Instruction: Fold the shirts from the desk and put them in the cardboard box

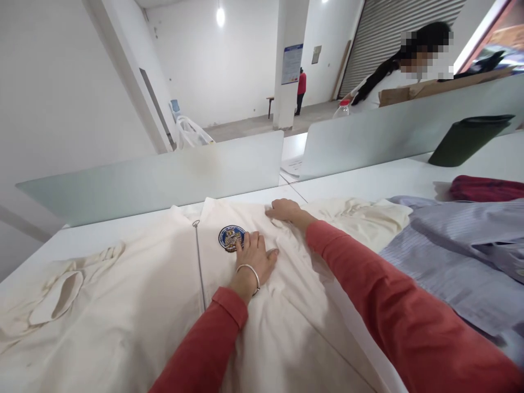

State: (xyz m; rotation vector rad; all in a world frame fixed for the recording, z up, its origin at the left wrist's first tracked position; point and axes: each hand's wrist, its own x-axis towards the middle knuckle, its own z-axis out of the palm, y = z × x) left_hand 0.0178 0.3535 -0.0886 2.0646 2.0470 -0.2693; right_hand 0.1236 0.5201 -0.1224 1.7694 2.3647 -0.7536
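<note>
A cream jacket [155,273] with a zip down its front lies spread over the white table. On its chest sits a round blue badge [230,238]. My left hand [256,256], with a bangle at the wrist, rests flat on the cloth, fingers spread, its fingertips at the badge's right edge. Further right and higher, my right hand [286,212] is at the shoulder of the jacket, fingers curled down on the cloth; whether a fold is pinched under them cannot be made out.
Grey-blue striped clothing [458,256] lies at the right, with a dark red cloth [487,188] and a dark green item [466,141] behind. Frosted dividers [180,172] cross the table's back edge. Beyond them are a person [380,90] and a red-capped bottle [343,109].
</note>
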